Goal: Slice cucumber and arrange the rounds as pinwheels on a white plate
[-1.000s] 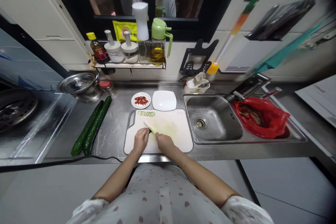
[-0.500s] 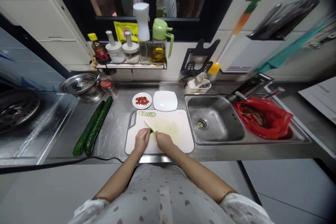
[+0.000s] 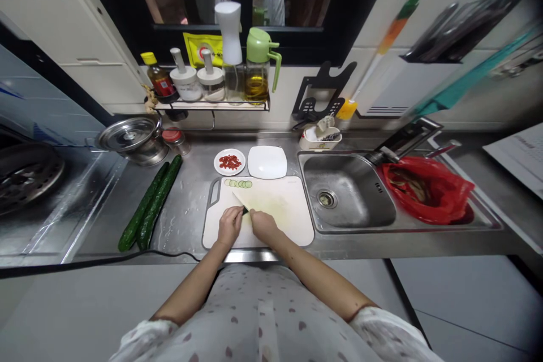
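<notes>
My right hand [image 3: 263, 226] is closed round the handle of a kitchen knife, whose pale blade [image 3: 237, 198] slants forward and left over the white cutting board [image 3: 292, 229]. Close beside it, the fingers of my left hand [image 3: 229, 226] are bunched on a small dark green cucumber piece [image 3: 245, 210], mostly hidden by the fingers and the blade. A row of thin cucumber slices [image 3: 238, 184] lies along the board's far left edge. Wet, greenish marks show on the middle of the board.
Two whole cucumbers [image 3: 158, 203] lie on the counter at left. Behind the board are a plate of chopped red bits [image 3: 229, 162] and a white plate [image 3: 267, 162]. The sink [image 3: 352, 195] and a red plastic bag [image 3: 449, 198] are at right. A lidded pot [image 3: 134, 138] stands back left.
The knife has shifted slightly against the cucumber piece, and more of its dark green side shows between my hands. Both hands stay almost in place; the row of slices looks the same.
</notes>
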Tool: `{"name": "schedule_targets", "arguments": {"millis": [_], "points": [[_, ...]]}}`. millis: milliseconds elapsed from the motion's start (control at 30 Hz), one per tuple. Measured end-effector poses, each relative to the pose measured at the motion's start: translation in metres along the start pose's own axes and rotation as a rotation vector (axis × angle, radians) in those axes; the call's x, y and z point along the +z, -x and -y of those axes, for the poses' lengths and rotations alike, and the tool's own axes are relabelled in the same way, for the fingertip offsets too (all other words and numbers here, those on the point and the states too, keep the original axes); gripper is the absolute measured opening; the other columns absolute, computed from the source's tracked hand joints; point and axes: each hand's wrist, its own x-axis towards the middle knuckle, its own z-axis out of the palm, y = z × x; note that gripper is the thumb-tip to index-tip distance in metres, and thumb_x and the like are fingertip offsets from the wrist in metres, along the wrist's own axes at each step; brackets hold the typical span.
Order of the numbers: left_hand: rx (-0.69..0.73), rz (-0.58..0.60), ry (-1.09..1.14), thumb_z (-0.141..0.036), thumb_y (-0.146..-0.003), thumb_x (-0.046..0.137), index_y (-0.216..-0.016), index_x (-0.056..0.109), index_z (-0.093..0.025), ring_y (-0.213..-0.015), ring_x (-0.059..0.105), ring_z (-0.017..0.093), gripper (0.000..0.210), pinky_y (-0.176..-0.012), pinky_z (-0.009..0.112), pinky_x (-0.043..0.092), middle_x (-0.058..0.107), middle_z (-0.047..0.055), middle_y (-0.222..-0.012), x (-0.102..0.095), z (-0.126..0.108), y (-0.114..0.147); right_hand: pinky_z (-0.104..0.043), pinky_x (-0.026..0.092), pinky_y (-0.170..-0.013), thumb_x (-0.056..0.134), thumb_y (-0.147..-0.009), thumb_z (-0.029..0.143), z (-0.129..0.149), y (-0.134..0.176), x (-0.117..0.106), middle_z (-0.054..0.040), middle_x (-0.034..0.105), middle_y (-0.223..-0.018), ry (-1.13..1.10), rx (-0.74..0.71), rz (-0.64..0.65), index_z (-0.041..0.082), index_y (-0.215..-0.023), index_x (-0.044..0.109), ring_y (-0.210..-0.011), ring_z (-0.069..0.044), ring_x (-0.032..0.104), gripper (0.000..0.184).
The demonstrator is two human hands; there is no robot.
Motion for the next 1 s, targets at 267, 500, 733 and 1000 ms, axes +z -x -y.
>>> {"name": "schedule_targets", "arguments": {"millis": [267,500,733,1000], "points": [[-0.008,0.0,0.009,-0.021,-0.091,0.044,-0.101,0.065,-0.02,-0.093,0.061,0.019,0.023,-0.085,0.036,0.051,0.068,0.007,-0.096,0.001,0.001,0.001,-0.029,0.047,-0.077,0.04,-0.083,0.003,-0.002,0.006,0.004,-0.013,0.068,-0.097,-0.001,0.023,0.023,0.013,-0.11,0.051,-0.096,-0.021,0.065,0.03],[0.002,0.004,0.001,-0.021,-0.091,0.044,-0.1,0.065,-0.02,-0.093,0.062,0.019,0.023,-0.085,0.036,0.051,0.068,0.007,-0.097,0.0,0.001,0.001,-0.03,0.047,-0.079,0.038,-0.084,0.004,0.001,-0.002,0.003,-0.0135,0.067,-0.098,-0.009,0.013,0.026,0.012,-0.111,0.05,-0.097,-0.021,0.065,0.031],[0.006,0.004,0.003,-0.022,-0.092,0.044,-0.1,0.066,-0.02,-0.093,0.062,0.019,0.024,-0.085,0.037,0.051,0.068,0.008,-0.097,0.0,0.0,0.0,-0.028,0.046,-0.079,0.04,-0.083,0.004,0.002,-0.007,0.002,-0.0122,0.068,-0.099,-0.017,0.028,0.026,0.012,-0.113,0.051,-0.097,-0.02,0.065,0.033],[0.013,-0.008,-0.001,-0.022,-0.092,0.045,-0.098,0.065,-0.02,-0.092,0.062,0.018,0.022,-0.084,0.036,0.051,0.068,0.007,-0.097,0.0,0.0,0.0,-0.027,0.046,-0.079,0.036,-0.085,0.004,0.004,-0.008,-0.004,-0.0126,0.068,-0.102,-0.036,0.037,0.015,0.012,-0.114,0.052,-0.1,-0.019,0.064,0.034]]}}
